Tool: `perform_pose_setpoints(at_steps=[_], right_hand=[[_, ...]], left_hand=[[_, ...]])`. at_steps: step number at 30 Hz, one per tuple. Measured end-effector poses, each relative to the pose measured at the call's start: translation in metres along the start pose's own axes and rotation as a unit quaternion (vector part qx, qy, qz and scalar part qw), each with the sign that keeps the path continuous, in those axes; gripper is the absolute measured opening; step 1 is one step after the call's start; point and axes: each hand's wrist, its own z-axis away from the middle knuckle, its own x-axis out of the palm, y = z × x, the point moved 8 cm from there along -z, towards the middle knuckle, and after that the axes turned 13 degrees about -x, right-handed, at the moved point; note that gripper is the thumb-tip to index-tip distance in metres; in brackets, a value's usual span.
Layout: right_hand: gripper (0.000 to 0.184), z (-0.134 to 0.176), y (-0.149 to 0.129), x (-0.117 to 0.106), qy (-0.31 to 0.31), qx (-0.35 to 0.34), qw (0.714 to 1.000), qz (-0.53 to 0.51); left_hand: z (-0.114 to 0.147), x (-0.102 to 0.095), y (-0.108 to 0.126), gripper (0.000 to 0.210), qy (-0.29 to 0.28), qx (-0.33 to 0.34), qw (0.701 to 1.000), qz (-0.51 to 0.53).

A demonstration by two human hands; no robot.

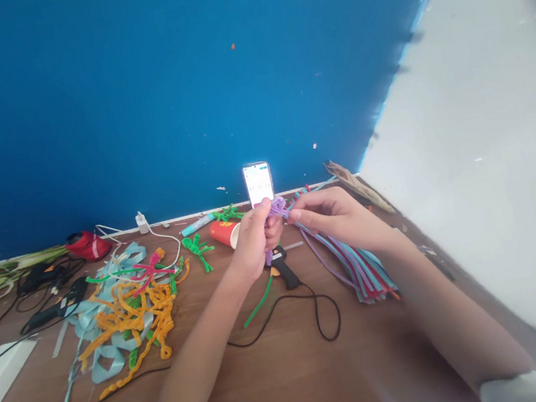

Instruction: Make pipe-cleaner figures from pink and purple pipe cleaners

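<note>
Purple pipe cleaners [277, 207], bent into loops, are held up between my two hands above the table. My left hand [255, 234] is closed round them, with a purple end poking out below the fist. At the looped end, the thumb and forefinger of my right hand [327, 213] pinch the purple piece. Behind my hands a lit phone [259, 183] leans upright against the wall, showing a timer. A black glue gun [285, 272] lies just below my left hand, partly hidden by it. Beneath my right hand spreads a bundle of blue, purple and red pipe cleaners [358, 271].
Tangled orange pipe cleaners [136, 306] and light blue ribbon [106, 363] cover the left side. A red paper cup [225, 232] lies tipped near green pipe-cleaner shapes [198, 250]. A black cord [315, 295] loops across the table. A white power strip [3, 374] sits far left.
</note>
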Motion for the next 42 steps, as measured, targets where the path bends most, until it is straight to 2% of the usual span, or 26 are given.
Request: perform_pose_setpoints(at_steps=[6,12,15,19,21,24,30,36,42], right_hand=[[0.036,-0.002,0.007,0.000,0.010,0.019,0.998,-0.066],[0.035,-0.002,0.016,-0.004,0.022,0.022,0.998,-0.060],[0.034,0.001,0.022,-0.010,0.040,0.036,0.997,-0.061],[0.033,0.005,0.029,-0.013,0.040,0.076,0.993,-0.084],[0.033,0.007,0.028,-0.016,0.049,0.088,0.993,-0.066],[0.035,0.008,0.020,-0.021,0.076,0.097,0.992,-0.022],[0.035,0.005,0.001,-0.016,0.067,0.052,0.996,0.033],[0.033,0.009,-0.009,-0.023,0.108,0.050,0.991,0.060],[0.035,0.008,-0.013,-0.020,0.104,0.044,0.992,0.053]], left_hand=[[0.000,0.007,-0.003,0.051,-0.046,-0.037,0.994,0.088],[0.000,0.011,-0.007,0.055,-0.116,-0.060,0.987,0.092],[0.001,0.012,-0.012,0.055,-0.167,-0.079,0.983,0.023],[0.003,0.014,-0.019,0.050,-0.206,-0.078,0.961,-0.169],[0.003,0.013,-0.017,0.049,-0.192,-0.054,0.944,-0.263],[0.001,0.007,-0.010,0.047,-0.135,-0.010,0.925,-0.356],[-0.001,-0.001,0.004,0.041,-0.005,0.060,0.870,-0.489],[0.001,0.001,0.007,0.038,0.058,0.113,0.837,-0.532],[0.005,0.002,0.012,0.035,0.081,0.139,0.851,-0.499]])
